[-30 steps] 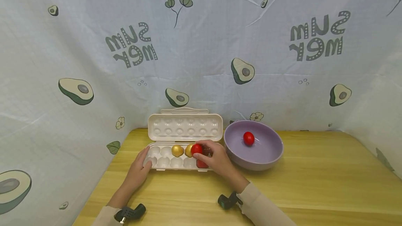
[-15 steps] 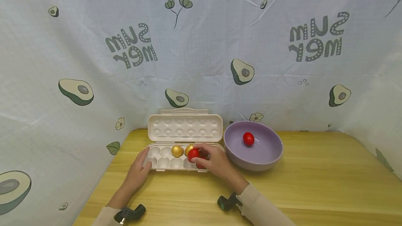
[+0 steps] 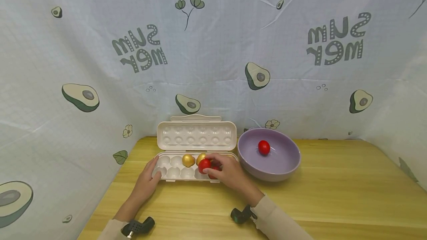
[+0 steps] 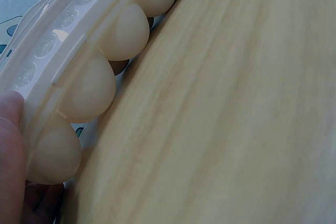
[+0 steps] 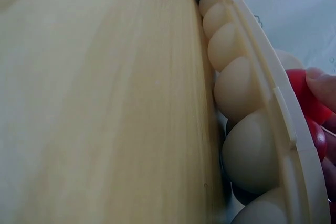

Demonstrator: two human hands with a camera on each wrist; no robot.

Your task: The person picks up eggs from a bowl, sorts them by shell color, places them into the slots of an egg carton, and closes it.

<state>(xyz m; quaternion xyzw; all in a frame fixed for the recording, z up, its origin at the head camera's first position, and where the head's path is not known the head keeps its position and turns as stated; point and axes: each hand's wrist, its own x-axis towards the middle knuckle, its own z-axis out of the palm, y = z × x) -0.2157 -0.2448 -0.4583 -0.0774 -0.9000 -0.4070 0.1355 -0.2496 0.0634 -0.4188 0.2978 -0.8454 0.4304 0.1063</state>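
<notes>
A white plastic egg carton [image 3: 173, 173] lies open on the wooden table, lid leaning back. My left hand [image 3: 145, 180] grips its left end, thumb over the rim and fingers below in the left wrist view. Between thumb and fingers my right hand [image 3: 230, 173] pinches a red egg [image 3: 204, 166] at a front-row cup. Another red egg [image 3: 213, 173] sits just right of it, partly covered by that hand. Two gold eggs [image 3: 188, 160] show in the back row, and a bit of gold shows behind the right hand. In the right wrist view, the held egg overlaps the front rim [image 5: 286, 116].
A purple bowl [image 3: 281, 162] stands right of the carton, close to its end, with one red egg [image 3: 264, 147] inside. A patterned cloth [image 3: 213, 47] hangs behind the table and along its left side. Wooden tabletop [image 3: 333, 188] extends to the right.
My right hand has brought the red egg from over the back row toward the front row and slightly left, then lower. The left hand has stayed on the carton.
</notes>
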